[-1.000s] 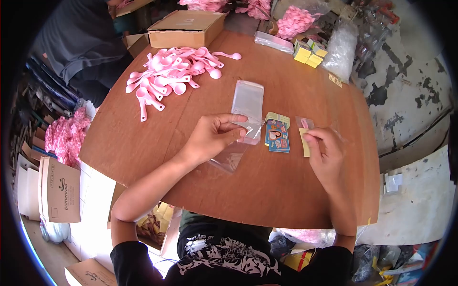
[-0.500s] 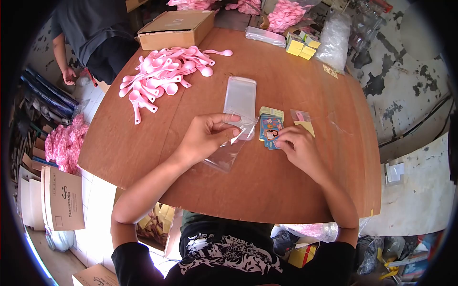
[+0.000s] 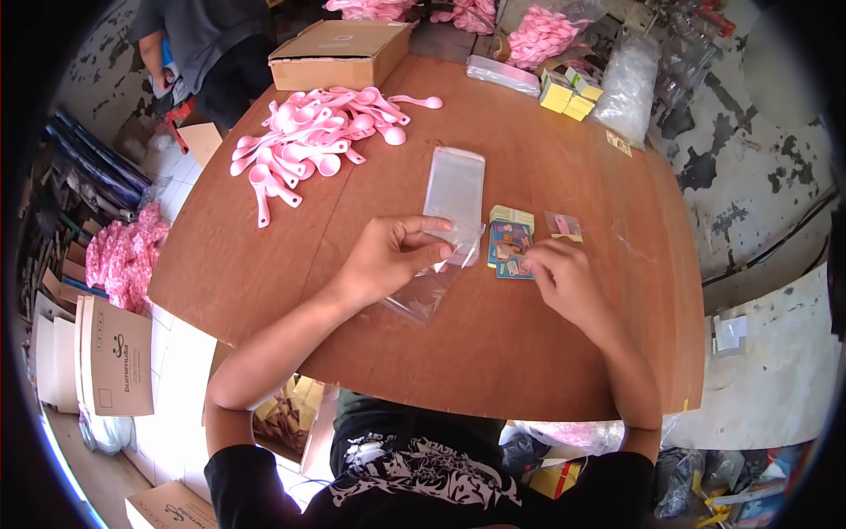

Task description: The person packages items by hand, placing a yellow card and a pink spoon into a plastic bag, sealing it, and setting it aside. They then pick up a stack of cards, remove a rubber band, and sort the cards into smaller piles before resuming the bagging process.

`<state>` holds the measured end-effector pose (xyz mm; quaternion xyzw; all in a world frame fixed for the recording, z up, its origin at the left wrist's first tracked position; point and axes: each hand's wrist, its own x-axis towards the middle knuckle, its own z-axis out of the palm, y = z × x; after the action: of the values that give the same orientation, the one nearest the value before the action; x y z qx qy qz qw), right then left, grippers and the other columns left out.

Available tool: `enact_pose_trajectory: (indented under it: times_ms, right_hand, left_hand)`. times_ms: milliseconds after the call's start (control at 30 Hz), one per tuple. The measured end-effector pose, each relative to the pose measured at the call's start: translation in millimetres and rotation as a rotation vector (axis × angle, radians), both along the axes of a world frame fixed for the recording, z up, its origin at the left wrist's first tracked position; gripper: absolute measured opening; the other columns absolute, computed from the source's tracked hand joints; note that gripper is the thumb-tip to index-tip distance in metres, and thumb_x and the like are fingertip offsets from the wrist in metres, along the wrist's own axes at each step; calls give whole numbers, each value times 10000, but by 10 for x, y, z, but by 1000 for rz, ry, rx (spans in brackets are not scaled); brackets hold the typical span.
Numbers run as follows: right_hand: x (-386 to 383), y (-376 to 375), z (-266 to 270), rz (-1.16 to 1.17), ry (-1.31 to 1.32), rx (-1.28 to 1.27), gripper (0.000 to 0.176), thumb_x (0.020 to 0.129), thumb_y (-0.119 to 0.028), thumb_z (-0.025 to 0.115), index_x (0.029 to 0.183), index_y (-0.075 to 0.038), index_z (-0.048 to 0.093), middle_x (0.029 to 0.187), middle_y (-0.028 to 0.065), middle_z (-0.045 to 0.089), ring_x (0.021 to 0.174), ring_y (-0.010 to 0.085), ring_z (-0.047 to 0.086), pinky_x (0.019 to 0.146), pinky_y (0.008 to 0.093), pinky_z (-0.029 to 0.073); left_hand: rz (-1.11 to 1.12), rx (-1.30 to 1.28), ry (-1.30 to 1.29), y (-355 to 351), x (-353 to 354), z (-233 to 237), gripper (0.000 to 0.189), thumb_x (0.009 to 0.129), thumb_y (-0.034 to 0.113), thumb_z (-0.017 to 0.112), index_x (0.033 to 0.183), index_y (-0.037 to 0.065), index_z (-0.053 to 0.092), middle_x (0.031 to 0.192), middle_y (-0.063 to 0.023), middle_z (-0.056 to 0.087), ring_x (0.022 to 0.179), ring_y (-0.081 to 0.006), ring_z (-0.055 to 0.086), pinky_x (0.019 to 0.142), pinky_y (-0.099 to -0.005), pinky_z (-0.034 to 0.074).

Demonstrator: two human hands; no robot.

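On the floor to the far left lie a heap of pink bags (image 3: 123, 251) and flat cartons (image 3: 115, 357), and another person (image 3: 207, 40) stands beyond the table's far left corner. On the brown table (image 3: 264, 264), far and left of my hands, is a loose pile of pink spoons (image 3: 308, 141), with a shut cardboard box (image 3: 339, 53) just behind it.

My left hand (image 3: 392, 256) is clenched on a clear bag (image 3: 432, 286), thumb and forefinger pinching its top edge while the rest trails toward me on the wood. Just beyond it lies a flat stack of clear bags (image 3: 456, 181).

Right of that is a small stack of cards (image 3: 509, 242). My right hand (image 3: 564, 282) is curled, fingertips (image 3: 531, 257) touching the cards' near right edge; I cannot tell whether they grip a card or only press on it. A filled packet (image 3: 564, 227) lies just beyond that hand. Yellow packs (image 3: 568, 93) sit at the far right.
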<state>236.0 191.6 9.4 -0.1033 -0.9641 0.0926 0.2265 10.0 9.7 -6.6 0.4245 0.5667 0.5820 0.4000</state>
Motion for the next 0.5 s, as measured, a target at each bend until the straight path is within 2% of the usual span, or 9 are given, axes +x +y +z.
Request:
enact_pose_trajectory:
  times_ms: [33,67,133,167,200,267,400,500]
  right_hand:
    - [3,-34,44,-104,80,34,160,836,-50,692,990,-8,673,921,116,693,747,278,665,672,355,527]
    - [-4,-72,90,-103,80,34,160,836,-50,692,990,-8,673,921,116,693,747,278,665,672,355,527]
    - [-37,-182,208,-87,570,1,87,903,-37,634,958,26,657,820,127,676,677,240,651,610,328,506]
    - [-58,-278,280,-73,613,-152,112,941,-59,612,946,46,653,779,122,664,662,184,630,601,296,486]
    - [-88,-345,342,-75,615,-153,112,941,-59,612,946,46,653,779,122,664,662,184,630,601,296,486]
    - [-126,-444,418,-23,581,-429,106,940,-62,618,936,34,662,746,87,665,647,134,610,575,266,459]
    - [-259,-398,339,12,662,-508,105,938,-67,624,925,23,677,696,52,651,609,91,576,550,236,419]
    - [-237,-282,312,49,534,-418,107,935,-74,631,927,14,691,688,32,657,585,71,562,535,224,409]
  left_hand:
    - [-3,3,-6,0,0,-3,338,915,25,664,1236,-56,596,960,-101,733,833,-89,673,748,-221,536]
    - [-6,6,-12,-3,1,-6,341,914,25,665,1238,-56,595,955,-98,734,839,-90,673,753,-225,538]
    - [-22,-18,-1,-22,31,68,337,913,23,665,1235,-53,598,961,-98,732,848,-90,671,766,-230,537]
    - [-40,-43,12,-25,50,96,333,913,21,664,1232,-51,602,967,-98,730,857,-91,668,779,-235,537]
    - [-42,-44,13,-26,73,94,333,913,21,664,1232,-51,602,967,-98,730,857,-91,668,779,-235,537]
    - [-175,27,-15,-33,147,96,322,912,28,669,1220,-48,613,987,-94,725,880,-81,654,800,-240,530]
    - [-197,102,-33,-85,235,173,322,914,54,674,1214,-51,619,1030,-93,716,908,-86,646,812,-241,526]
    - [-183,74,24,-95,201,232,314,919,76,674,1203,-50,628,1039,-98,715,912,-92,650,822,-248,526]
